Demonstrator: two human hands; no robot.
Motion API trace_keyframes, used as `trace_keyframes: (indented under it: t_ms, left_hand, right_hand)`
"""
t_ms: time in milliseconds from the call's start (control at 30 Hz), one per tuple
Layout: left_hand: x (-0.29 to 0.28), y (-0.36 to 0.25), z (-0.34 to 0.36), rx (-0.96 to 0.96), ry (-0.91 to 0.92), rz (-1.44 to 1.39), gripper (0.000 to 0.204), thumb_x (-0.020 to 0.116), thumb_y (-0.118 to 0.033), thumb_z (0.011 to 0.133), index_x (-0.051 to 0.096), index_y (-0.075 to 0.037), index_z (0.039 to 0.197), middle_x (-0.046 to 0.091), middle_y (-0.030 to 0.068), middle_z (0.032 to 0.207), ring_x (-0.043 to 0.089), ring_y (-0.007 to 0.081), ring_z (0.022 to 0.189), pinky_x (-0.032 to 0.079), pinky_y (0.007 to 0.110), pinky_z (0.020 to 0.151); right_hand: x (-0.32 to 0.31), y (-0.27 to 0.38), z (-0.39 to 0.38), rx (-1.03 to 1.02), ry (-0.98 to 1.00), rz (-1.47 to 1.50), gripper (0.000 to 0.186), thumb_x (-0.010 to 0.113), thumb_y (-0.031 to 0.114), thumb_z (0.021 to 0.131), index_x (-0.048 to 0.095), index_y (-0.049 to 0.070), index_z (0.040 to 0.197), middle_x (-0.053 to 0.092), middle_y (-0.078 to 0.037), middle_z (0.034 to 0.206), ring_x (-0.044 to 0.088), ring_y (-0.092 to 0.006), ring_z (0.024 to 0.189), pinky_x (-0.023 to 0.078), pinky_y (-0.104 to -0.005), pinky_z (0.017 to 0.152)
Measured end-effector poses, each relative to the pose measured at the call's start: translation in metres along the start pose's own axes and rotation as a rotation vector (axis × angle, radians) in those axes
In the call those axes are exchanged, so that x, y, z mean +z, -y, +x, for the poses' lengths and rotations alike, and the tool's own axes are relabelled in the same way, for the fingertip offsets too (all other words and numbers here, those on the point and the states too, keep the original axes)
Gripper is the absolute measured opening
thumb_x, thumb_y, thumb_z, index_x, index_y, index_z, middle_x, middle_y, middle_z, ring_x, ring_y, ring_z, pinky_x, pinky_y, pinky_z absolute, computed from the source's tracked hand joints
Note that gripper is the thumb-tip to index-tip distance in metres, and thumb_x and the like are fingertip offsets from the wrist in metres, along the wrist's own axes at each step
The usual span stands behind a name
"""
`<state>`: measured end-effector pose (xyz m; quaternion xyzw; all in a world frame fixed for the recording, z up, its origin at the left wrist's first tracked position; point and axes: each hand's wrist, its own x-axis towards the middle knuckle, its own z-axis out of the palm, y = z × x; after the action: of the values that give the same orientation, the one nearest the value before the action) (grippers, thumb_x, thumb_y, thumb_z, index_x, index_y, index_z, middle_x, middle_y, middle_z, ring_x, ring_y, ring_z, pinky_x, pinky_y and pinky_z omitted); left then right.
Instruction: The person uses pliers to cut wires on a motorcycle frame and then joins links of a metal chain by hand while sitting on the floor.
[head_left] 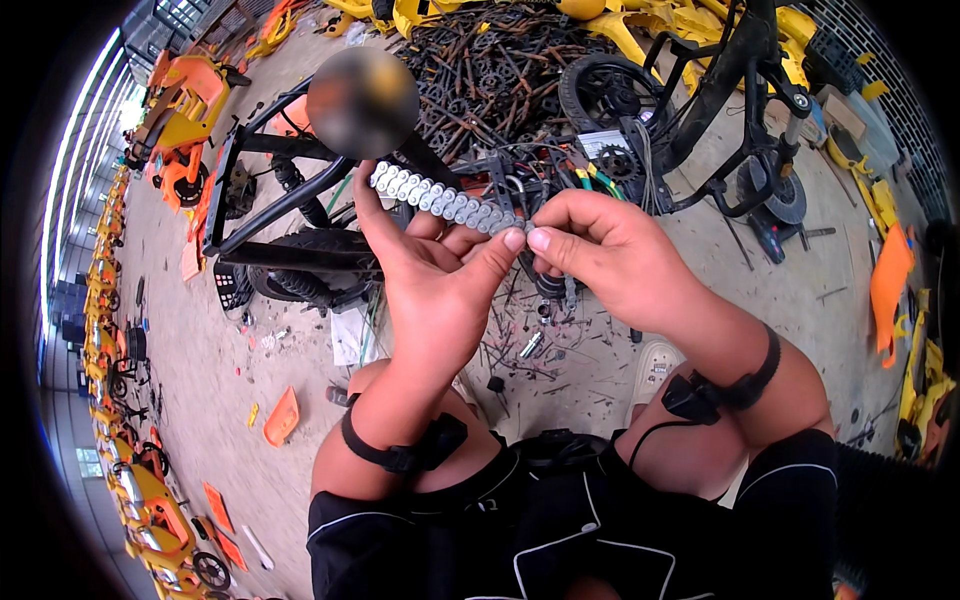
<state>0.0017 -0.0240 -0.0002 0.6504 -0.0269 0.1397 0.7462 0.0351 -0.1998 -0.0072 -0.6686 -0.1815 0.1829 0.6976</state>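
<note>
A silver roller chain (pixel 445 203), doubled into rows side by side, lies across the fingers of my left hand (pixel 436 290). My left thumb presses near the chain's right end. At that same end my right hand (pixel 625 258) pinches with thumb and forefinger, its tip almost touching the left thumb. Both hands are raised in front of me, above the floor. The links between the fingertips are partly hidden.
Behind my hands lie a black frame (pixel 300 180) on the left and another black frame (pixel 715 110) with wheels on the right. A heap of rusty metal parts (pixel 490 75) stands beyond. An orange panel (pixel 283 416) and small hardware lie on the concrete floor (pixel 330 450).
</note>
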Motion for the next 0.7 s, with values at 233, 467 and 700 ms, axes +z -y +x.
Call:
trace_keyframes:
  t_ms: [233, 467, 700]
  left_hand:
    - [0.0044, -0.0014, -0.0032, 0.009, 0.039, -0.002, 0.11, 0.071, 0.011, 0.084, -0.009, -0.016, 0.155, 0.057, 0.0171, 0.109, 0.065, 0.0192, 0.09, 0.055, 0.031, 0.079]
    - [0.0068, -0.0034, -0.0019, 0.005, 0.072, -0.054, 0.113, 0.068, 0.014, 0.085, -0.014, -0.022, 0.154, 0.061, 0.0181, 0.105, 0.066, 0.0222, 0.097, 0.056, 0.034, 0.082]
    - [0.0032, 0.0001, -0.0014, 0.023, 0.072, 0.022, 0.113, 0.069, 0.013, 0.085, -0.014, -0.022, 0.154, 0.062, 0.0147, 0.098, 0.067, 0.0187, 0.088, 0.056, 0.031, 0.076]
  right_hand:
    - [-0.0011, -0.0023, -0.0021, -0.004, -0.038, -0.033, 0.018, 0.061, 0.019, 0.1, 0.064, 0.001, 0.1, 0.063, 0.0, 0.082, 0.054, -0.0054, 0.074, 0.046, -0.024, 0.066]
    - [-0.0008, -0.002, -0.0031, 0.011, -0.046, -0.015, 0.019, 0.062, 0.019, 0.099, 0.066, 0.001, 0.1, 0.065, -0.001, 0.082, 0.058, -0.0062, 0.076, 0.048, -0.0244, 0.068]
    - [-0.0003, -0.0028, -0.0028, 0.042, -0.049, -0.01, 0.02, 0.063, 0.019, 0.098, 0.066, 0.0, 0.1, 0.067, -0.003, 0.083, 0.061, -0.0076, 0.077, 0.05, -0.0249, 0.07]
